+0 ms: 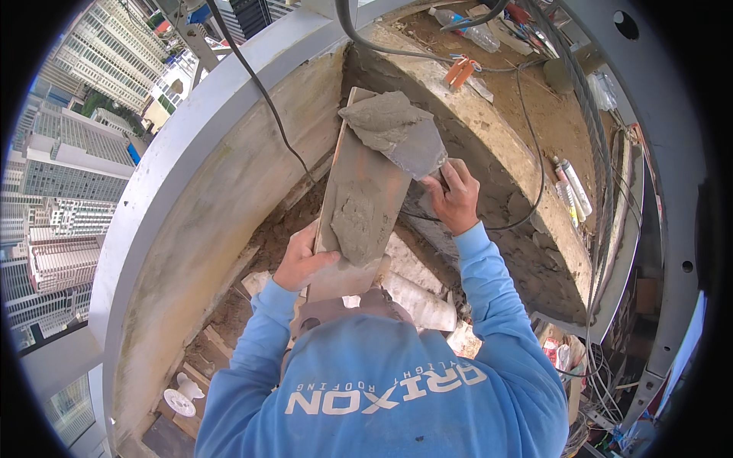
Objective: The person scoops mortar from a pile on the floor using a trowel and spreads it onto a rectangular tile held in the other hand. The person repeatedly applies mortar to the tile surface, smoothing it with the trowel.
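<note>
1. The left hand (pixel 299 263) has its fingers wrapped around the near end of a mortar board (pixel 359 200).
2. The right hand (pixel 456 200) has its fingers closed on a trowel (pixel 408 141) loaded with wet mortar (pixel 382 116) over the board's far end.
3. Tilting either could likely drop mortar onto the ledge (pixel 229 183).

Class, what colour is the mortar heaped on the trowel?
Grey, wet-looking mortar on the trowel held by the right hand; clearest in the head view.
</note>
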`<state>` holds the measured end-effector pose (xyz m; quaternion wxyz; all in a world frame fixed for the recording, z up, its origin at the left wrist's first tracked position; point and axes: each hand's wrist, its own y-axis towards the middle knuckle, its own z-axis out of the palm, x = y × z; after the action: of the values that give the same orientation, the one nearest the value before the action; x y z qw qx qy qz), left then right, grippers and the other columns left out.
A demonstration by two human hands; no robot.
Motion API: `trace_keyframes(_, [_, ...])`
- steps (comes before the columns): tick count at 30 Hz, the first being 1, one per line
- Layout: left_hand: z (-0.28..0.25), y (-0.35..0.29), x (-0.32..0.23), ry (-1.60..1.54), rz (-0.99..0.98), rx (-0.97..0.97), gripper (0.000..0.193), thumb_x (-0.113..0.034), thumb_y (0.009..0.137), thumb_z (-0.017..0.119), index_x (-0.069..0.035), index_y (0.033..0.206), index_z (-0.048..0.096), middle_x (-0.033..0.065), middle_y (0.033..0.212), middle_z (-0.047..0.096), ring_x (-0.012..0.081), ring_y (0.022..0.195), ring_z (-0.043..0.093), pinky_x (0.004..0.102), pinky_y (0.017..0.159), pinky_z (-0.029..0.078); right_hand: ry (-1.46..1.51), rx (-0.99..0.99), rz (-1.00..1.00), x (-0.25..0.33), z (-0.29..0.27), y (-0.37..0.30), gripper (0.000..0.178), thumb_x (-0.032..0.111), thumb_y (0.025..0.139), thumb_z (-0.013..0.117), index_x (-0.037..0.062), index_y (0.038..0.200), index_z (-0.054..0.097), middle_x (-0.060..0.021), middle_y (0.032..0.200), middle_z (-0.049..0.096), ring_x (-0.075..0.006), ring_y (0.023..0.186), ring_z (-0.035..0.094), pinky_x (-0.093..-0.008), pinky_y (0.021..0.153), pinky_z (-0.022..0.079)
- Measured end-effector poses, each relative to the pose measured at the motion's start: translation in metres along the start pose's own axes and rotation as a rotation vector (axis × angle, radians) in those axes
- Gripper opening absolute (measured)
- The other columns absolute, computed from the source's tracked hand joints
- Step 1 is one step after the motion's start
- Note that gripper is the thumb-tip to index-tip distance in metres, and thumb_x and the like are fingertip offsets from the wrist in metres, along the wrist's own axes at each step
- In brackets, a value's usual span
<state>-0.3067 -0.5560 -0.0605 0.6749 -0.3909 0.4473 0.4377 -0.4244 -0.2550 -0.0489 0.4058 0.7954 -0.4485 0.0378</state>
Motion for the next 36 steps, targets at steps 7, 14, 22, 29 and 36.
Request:
trace_keyframes(7, [-0.030, -0.039, 0.058, -0.462, -0.085, -0.411, 0.075, -0.004, 0.073, 0.068, 0.003, 0.143, 0.046, 0.0116, 0.134, 0.060, 0.0239, 0.121, 0.059, 0.0351, 0.104, 0.045, -0.083, 0.018, 0.181, -0.046, 0.043, -0.039, 0.042, 0.009, 0.073, 0.078, 0.0055, 0.113, 0.064, -0.0107, 0.102, 0.062, -0.0307, 0.081, 0.066, -0.0400, 0.067, 0.054])
trace_keyframes(14, [-0.057, -0.088, 0.088, -0.580, -0.177, -0.711, 0.077, -0.004, 0.069, 0.064, 0.002, 0.143, 0.044, 0.0151, 0.130, 0.061, 0.0304, 0.117, 0.061, 0.0409, 0.102, 0.049, -0.309, 0.292, 0.493, -0.074, 0.099, -0.193, 0.037, 0.022, 0.082, 0.074, 0.0070, 0.113, 0.060, -0.0139, 0.110, 0.060, -0.0397, 0.088, 0.065, -0.0491, 0.070, 0.054])
trace_keyframes(22, [-0.066, -0.117, 0.135, -0.581, -0.324, -0.852, 0.078, -0.003, 0.065, 0.066, 0.003, 0.140, 0.047, 0.0161, 0.130, 0.061, 0.0299, 0.117, 0.061, 0.0399, 0.102, 0.049, -0.240, 0.567, 0.702, -0.120, 0.214, -0.212, 0.043, 0.040, 0.092, 0.065, 0.0048, 0.116, 0.060, -0.0171, 0.115, 0.060, -0.0434, 0.094, 0.063, -0.0530, 0.079, 0.051])
trace_keyframes(29, [-0.074, -0.105, 0.131, -0.667, -0.363, -0.666, 0.068, -0.002, 0.071, 0.066, 0.004, 0.137, 0.049, 0.0142, 0.128, 0.062, 0.0266, 0.114, 0.062, 0.0377, 0.101, 0.049, 0.291, 0.409, 1.200, -0.248, 0.287, -0.120, 0.044, 0.038, 0.097, 0.063, -0.0005, 0.076, 0.063, -0.0092, 0.063, 0.057, -0.0182, 0.055, 0.056, -0.0361, 0.047, 0.041])
trace_keyframes(36, [-0.083, -0.093, 0.108, -0.617, -0.407, -0.517, 0.068, -0.003, 0.073, 0.065, 0.004, 0.139, 0.048, 0.0140, 0.128, 0.062, 0.0247, 0.114, 0.062, 0.0357, 0.100, 0.049, -0.052, 0.284, 1.083, -0.181, 0.179, -0.187, 0.046, 0.038, 0.097, 0.062, -0.0049, 0.080, 0.062, -0.0142, 0.072, 0.063, -0.0255, 0.064, 0.060, -0.0406, 0.061, 0.048])
